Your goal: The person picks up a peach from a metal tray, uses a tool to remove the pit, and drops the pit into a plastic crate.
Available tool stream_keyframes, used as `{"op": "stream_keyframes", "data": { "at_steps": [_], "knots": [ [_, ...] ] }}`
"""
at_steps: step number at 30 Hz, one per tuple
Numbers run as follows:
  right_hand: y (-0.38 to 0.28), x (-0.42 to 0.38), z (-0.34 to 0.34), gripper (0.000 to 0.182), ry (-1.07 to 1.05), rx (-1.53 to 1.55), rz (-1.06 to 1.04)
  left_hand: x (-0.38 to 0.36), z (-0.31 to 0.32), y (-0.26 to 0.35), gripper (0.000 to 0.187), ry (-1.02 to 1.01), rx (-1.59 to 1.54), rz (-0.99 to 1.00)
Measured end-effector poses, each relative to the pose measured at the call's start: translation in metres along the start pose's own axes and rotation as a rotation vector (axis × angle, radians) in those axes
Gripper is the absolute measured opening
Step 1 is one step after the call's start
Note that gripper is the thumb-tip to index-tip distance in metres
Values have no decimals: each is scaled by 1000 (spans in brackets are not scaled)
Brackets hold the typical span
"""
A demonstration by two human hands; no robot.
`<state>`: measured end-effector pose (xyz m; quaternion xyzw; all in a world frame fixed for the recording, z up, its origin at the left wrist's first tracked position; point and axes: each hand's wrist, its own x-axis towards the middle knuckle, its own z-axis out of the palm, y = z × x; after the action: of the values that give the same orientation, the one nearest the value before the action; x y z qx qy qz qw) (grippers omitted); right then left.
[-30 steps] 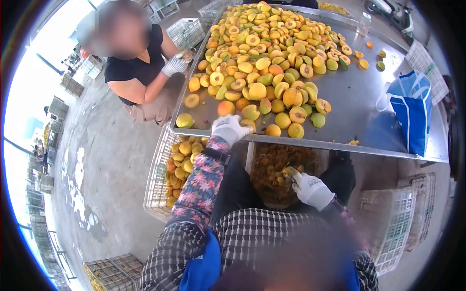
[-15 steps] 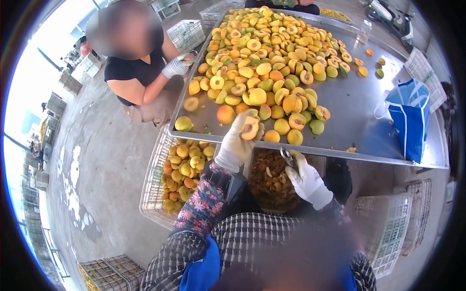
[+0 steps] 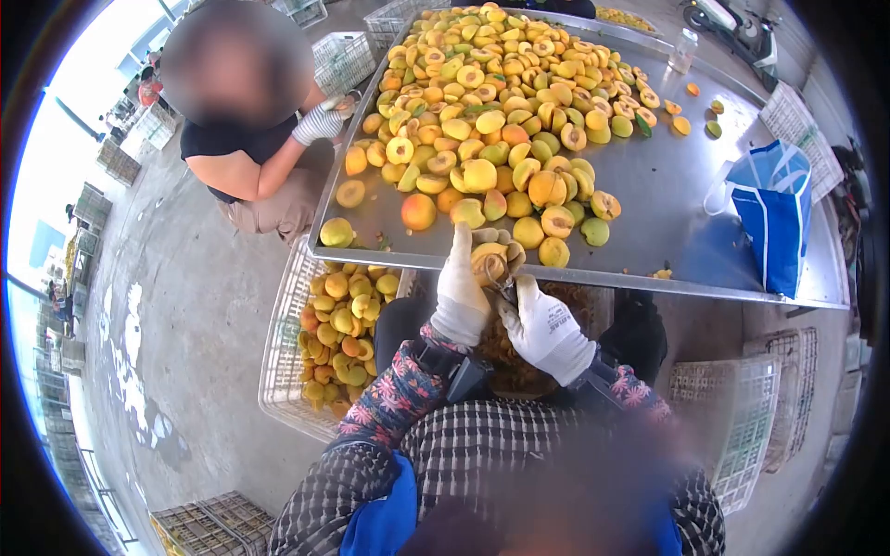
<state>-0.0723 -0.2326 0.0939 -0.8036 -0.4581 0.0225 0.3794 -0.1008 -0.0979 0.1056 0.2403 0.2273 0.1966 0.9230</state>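
Just off the table's front edge, my left hand (image 3: 466, 292), in a white glove, is closed around a halved yellow peach (image 3: 489, 264). My right hand (image 3: 547, 329), gloved too, grips a small metal pitting tool (image 3: 506, 291) whose curved end meets the peach half; the fingers partly cover it. On the metal table (image 3: 640, 269) lies a big heap of yellow peaches (image 3: 480, 174), many cut in half. Below my hands a container (image 3: 601, 310) of peach scraps is mostly hidden. To its left, a white plastic crate (image 3: 286, 347) holds peach pieces (image 3: 338, 324).
A blue bag (image 3: 774, 222) and a clear bottle (image 3: 683, 51) stand on the table's right side. A co-worker (image 3: 246, 167) with a gloved hand sits at the left edge. Plastic crates (image 3: 728, 417) stand at right, with more (image 3: 218, 528) at lower left.
My right hand has moved left and up, bringing the pitting tool to the peach half. My left hand has turned the peach half and drawn it slightly closer. The view has shifted slightly.
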Motion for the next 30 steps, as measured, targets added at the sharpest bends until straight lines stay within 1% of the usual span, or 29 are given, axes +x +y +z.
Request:
{"op": "stream_keyframes", "data": {
  "at_steps": [2,3,4,5,6,7,8,9,10,11,12,13,14,15,18,20,23,24,25,26,27,28,29,30],
  "knots": [
    [6,1,0,45,-32,-78,-44,4,-10,2,42,-56,57,-23],
    [10,-1,1,48,-61,-110,-52,6,-15,0,39,-27,82,-46],
    [17,-4,4,55,-66,-119,-114,7,-17,1,39,-32,151,-23],
    [10,-2,-5,54,-82,-119,-172,5,-23,-1,40,-37,217,-7],
    [7,-15,1,53,-115,-90,-116,-1,-33,-6,43,-123,305,97],
    [8,-11,5,52,-43,-90,-134,5,-31,-5,45,-247,392,242],
    [7,-7,9,50,29,-91,-152,6,-39,-9,49,-49,374,60],
    [7,-8,16,49,185,-88,-229,16,-42,-13,48,-94,371,122],
    [11,-1,15,51,105,80,-189,19,-28,-12,48,-102,310,178],
    [11,5,7,50,-6,110,-106,14,-26,-14,47,-67,256,188],
    [12,11,-1,49,-113,130,-19,11,-29,-9,46,-88,376,217],
    [11,7,-11,48,-309,183,177,-2,-15,2,45,-149,263,118],
    [20,3,-11,39,-93,191,-105,7,-16,7,45,-175,223,14],
    [20,6,-15,35,-134,166,-72,9,-14,12,45,-188,185,-100],
    [16,3,-8,35,-179,338,45,-5,-1,2,46,-4,-56,-10],
    [16,-2,1,37,-229,442,126,0,-10,5,45,-59,111,-35],
    [20,-4,-11,37,-249,375,61,7,-14,11,41,-111,274,-135],
    [22,-6,-13,38,-228,273,-5,11,-17,13,40,-127,306,-181],
    [22,-8,-14,39,-238,268,20,14,-17,13,39,-143,337,-228],
    [20,-10,-14,39,-248,262,43,13,-16,12,38,-139,353,-234],
    [18,-11,-14,40,-256,257,66,11,-17,9,38,-147,313,-192],
    [20,-12,1,38,-133,425,56,10,-17,4,38,-159,274,-147],
    [15,-13,3,38,-201,596,225,9,-16,-1,38,-170,236,-102],
    [8,-13,2,39,-266,767,396,10,-14,-7,38,-85,167,-97]
  ]
}}
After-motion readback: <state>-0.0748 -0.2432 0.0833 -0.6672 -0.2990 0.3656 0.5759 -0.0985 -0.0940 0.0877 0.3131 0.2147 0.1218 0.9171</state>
